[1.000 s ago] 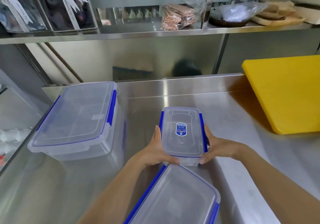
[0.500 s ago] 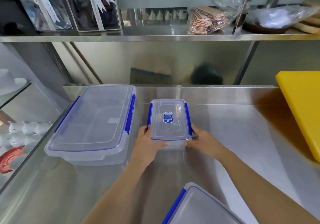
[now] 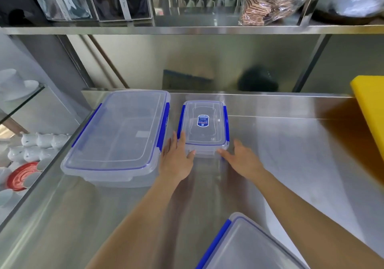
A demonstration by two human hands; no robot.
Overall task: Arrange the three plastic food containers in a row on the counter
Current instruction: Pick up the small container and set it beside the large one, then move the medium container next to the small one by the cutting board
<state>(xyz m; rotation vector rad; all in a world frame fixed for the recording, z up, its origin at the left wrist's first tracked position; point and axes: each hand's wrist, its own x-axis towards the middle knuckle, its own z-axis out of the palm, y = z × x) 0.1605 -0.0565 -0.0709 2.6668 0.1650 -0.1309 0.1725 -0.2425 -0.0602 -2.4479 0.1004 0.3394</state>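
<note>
Resting at the far side of the steel worktop, the small lidded container with the blue label is seen just to the right of the large lidded container, a narrow gap between them. The left hand is laid flat and spread against its near left corner; the right hand is open, only its fingertips at the near right corner, nothing gripped. A third lidded container lies well apart at the near edge, right of the arms. Judged from this, the row could be spoiled if the small container is nudged askew on the slick steel, or if the third one is set against the yellow cutting board at the right.
</note>
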